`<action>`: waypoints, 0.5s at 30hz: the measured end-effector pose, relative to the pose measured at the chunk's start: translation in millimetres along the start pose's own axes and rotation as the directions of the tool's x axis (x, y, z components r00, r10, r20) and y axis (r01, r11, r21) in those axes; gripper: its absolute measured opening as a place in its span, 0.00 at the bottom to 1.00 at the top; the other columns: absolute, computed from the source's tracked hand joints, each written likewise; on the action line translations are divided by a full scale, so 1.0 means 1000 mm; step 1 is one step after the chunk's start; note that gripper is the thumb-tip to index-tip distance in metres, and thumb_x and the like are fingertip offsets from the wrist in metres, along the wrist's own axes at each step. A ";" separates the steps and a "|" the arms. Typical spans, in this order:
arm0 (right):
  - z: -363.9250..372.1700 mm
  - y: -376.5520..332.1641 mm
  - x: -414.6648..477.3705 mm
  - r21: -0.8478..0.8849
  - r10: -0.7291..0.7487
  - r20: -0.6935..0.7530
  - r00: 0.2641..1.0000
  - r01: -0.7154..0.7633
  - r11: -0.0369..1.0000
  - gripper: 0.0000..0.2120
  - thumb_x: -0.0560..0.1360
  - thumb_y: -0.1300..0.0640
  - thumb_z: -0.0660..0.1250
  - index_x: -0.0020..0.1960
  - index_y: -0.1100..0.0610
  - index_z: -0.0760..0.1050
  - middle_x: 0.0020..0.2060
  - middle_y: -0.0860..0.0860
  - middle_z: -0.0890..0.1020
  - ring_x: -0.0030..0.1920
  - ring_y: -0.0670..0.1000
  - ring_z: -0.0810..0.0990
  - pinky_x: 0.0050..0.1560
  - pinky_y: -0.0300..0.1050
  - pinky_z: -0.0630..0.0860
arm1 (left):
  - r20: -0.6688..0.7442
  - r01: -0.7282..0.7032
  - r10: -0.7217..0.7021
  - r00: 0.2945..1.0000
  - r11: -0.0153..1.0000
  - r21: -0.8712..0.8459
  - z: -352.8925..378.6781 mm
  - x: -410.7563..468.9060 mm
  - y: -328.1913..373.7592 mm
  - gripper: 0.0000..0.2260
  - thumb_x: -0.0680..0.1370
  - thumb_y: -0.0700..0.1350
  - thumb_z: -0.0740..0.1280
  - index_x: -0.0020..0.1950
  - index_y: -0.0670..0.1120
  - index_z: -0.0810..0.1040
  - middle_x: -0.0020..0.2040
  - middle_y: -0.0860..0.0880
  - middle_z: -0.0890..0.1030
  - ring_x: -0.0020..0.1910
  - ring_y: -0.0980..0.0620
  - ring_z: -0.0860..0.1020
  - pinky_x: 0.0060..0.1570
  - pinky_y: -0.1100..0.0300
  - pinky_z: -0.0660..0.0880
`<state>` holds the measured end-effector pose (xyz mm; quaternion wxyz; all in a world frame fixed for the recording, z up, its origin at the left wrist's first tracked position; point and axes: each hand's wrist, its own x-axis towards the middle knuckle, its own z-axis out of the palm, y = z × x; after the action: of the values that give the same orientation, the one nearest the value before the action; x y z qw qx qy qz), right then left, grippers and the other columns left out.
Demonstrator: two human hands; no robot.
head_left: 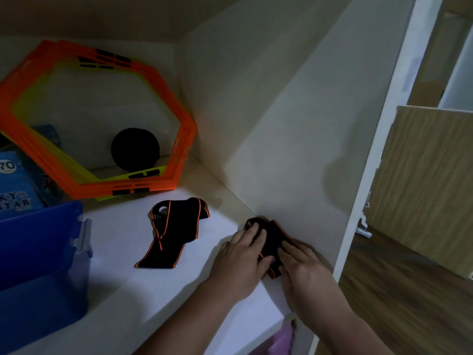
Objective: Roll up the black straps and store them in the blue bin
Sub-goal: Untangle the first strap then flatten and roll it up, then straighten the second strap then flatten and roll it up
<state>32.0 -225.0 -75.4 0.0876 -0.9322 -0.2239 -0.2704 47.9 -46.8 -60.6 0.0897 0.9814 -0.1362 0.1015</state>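
Black strap (273,238) lies under left hand (240,261) and right hand (304,271), fingers seemingly flat, pressing it.

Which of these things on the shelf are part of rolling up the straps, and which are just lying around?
Job: wall-side strap under the left hand and right hand; loose strap; blue bin.
Lying about: orange hexagon rings; black round object; blue box.
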 end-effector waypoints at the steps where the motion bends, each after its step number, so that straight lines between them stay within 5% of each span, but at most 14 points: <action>1: -0.001 0.000 0.000 0.003 -0.010 -0.009 1.000 0.010 1.000 0.17 0.63 0.63 0.79 0.51 0.60 0.87 0.51 0.54 0.88 0.52 0.56 0.86 0.59 0.47 0.79 | -0.003 -0.003 0.003 1.000 1.000 -0.003 0.001 0.001 0.000 0.38 0.73 0.66 0.42 0.81 0.53 0.57 0.83 0.53 0.55 0.80 0.51 0.57 0.71 0.50 0.64; 7: 0.004 0.001 0.002 0.053 -0.001 -0.021 1.000 0.002 0.999 0.16 0.64 0.64 0.78 0.53 0.61 0.86 0.51 0.55 0.88 0.53 0.57 0.86 0.60 0.48 0.79 | -0.014 -0.027 0.026 1.000 0.998 -0.060 0.002 0.001 -0.004 0.39 0.73 0.66 0.42 0.82 0.52 0.56 0.83 0.51 0.55 0.81 0.50 0.55 0.77 0.52 0.58; 12: -0.001 -0.006 0.009 0.106 0.004 -0.032 0.999 0.000 0.994 0.18 0.74 0.56 0.61 0.55 0.61 0.85 0.53 0.55 0.87 0.55 0.58 0.85 0.60 0.49 0.80 | -0.044 -0.046 0.041 0.998 0.992 -0.119 0.002 -0.001 -0.005 0.37 0.76 0.64 0.46 0.82 0.50 0.56 0.84 0.50 0.53 0.82 0.50 0.52 0.79 0.50 0.52; 15: -0.002 -0.011 0.018 0.147 -0.003 -0.055 0.998 0.011 0.989 0.14 0.73 0.60 0.70 0.57 0.61 0.84 0.55 0.54 0.86 0.56 0.57 0.83 0.61 0.47 0.78 | -0.081 -0.052 0.040 0.996 0.987 -0.155 -0.005 0.000 -0.008 0.34 0.77 0.61 0.47 0.82 0.48 0.59 0.83 0.50 0.56 0.82 0.50 0.53 0.79 0.50 0.54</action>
<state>39.7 -208.6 -63.2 0.1611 -0.9147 -0.2441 -0.2788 49.6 -37.8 -56.6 0.1696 0.9631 -0.1630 0.1306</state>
